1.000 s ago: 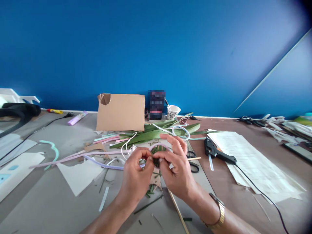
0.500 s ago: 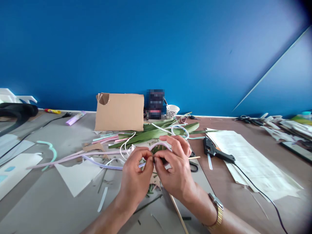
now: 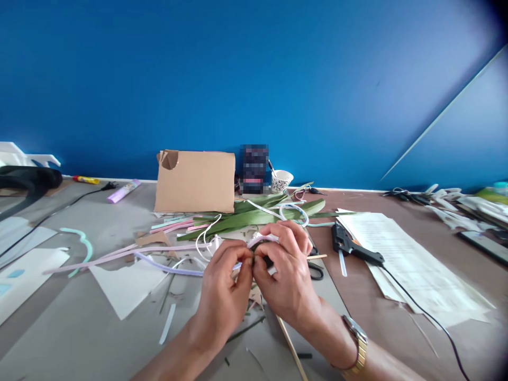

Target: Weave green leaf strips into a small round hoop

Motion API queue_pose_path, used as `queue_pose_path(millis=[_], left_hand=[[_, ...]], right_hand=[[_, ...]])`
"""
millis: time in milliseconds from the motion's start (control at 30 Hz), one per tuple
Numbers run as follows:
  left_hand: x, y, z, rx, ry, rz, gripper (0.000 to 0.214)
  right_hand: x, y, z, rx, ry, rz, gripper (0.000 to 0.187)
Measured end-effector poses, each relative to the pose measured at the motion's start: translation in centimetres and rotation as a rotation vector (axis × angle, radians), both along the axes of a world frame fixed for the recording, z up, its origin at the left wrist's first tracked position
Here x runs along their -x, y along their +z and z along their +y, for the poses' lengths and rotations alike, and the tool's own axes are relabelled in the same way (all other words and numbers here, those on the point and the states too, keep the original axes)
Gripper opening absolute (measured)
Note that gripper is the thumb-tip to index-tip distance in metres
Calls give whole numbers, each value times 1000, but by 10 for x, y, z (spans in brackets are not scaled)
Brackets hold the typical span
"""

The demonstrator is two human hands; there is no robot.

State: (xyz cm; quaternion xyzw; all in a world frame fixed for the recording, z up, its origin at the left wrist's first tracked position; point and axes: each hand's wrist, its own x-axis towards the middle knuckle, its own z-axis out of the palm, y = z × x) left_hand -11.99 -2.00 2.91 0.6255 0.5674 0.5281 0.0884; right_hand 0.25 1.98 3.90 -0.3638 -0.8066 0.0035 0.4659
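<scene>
My left hand (image 3: 227,283) and my right hand (image 3: 288,275) meet over the middle of the table, thumbs and index fingers pinched with tips nearly touching. What lies between the fingertips is small, dark and mostly hidden. A pale lilac strip (image 3: 264,239) arcs just behind the pinch, partly covered by my right fingers; I cannot tell whether it is held. Under my hands are a piece of brown cardboard (image 3: 257,297) and green leaf scraps. Beyond them lie long green leaves (image 3: 254,214). A black scissor handle (image 3: 316,272) shows beside my right hand, near a thin wooden stick (image 3: 291,346).
A black glue gun (image 3: 353,246) with a cord rests on printed sheets (image 3: 391,248) at right. A cardboard box (image 3: 194,182), a blurred dark screen (image 3: 254,169) and a patterned paper cup (image 3: 281,180) stand by the blue wall. Pink strips (image 3: 115,256) and white paper (image 3: 127,288) lie left.
Both hands have shifted slightly right, still pinched together. The lilac arc behind the fingers looks lower and flatter, and less green shows between the hands.
</scene>
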Motion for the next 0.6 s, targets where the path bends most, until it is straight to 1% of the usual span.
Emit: queue_pose_path(millis=[233,400,500,600], left_hand=[[-2,0,2,91,-14,-130,16],[-4,-1,0,100,-34,-231,13],[-3,-2,1,95,-20,-230,12],[-1,-2,0,83,-3,-183,11]], right_hand=[[1,1,1,-2,-5,26,20],[1,0,1,91,24,66,20],[0,1,2,161,56,80,19],[-2,3,1,195,83,86,19]])
